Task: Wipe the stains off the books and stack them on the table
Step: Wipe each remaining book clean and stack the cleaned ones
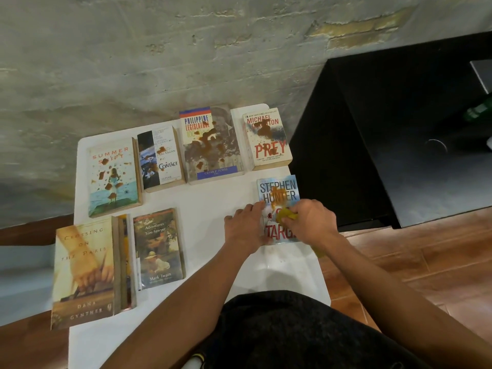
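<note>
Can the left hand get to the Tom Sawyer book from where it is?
Probably yes. The left hand rests flat beside the Stephen Hunter book, and only bare white table lies between it and the Tom Sawyer book.

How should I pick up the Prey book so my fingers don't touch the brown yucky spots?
Grip the Prey book by its two long side edges, low down near the red title, coming from above. It lies flat, face up, and the brown stain sits near the top of the cover, so I'd judge the lower sides stay clean for your hands.
</note>
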Tool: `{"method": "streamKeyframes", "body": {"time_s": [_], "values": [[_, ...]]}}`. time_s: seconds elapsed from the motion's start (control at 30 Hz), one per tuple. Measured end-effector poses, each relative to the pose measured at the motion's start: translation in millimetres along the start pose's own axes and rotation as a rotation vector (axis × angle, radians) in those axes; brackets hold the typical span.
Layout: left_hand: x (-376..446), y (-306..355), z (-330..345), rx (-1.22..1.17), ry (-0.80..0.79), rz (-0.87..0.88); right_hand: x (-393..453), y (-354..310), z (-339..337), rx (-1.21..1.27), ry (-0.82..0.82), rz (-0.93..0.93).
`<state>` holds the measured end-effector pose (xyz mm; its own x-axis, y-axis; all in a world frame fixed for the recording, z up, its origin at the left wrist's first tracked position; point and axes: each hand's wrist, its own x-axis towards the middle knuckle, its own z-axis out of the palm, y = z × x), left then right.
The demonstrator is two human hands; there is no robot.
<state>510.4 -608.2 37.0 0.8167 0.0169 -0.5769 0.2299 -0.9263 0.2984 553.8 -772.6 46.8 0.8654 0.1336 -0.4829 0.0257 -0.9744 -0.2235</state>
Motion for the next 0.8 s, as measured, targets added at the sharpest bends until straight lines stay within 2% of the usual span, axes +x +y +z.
{"method": "streamKeyframes", "body": {"time_s": [0.13,0.3,0.47,0.8], "values": [[5.3,-7.7,-7.8,0.006,-0.04,0.009,8.7,-23.6,-4.8,0.119,0.002,-0.033],[7.3,-11.5,-17.6,0.051,-0.14,0.043,10.7,-38.5,4.2,-0.051,0.07,-0.046],[4.8,-15.2,-16.1,0.088,-0.154,0.07,-0.1,-37.0,9.8,-0.143,0.048,-0.082],[3.6,-13.4,-10.8,0.093,-0.143,0.068,-34.0,-19.1,26.8,-0.151,0.021,-0.146]]}}
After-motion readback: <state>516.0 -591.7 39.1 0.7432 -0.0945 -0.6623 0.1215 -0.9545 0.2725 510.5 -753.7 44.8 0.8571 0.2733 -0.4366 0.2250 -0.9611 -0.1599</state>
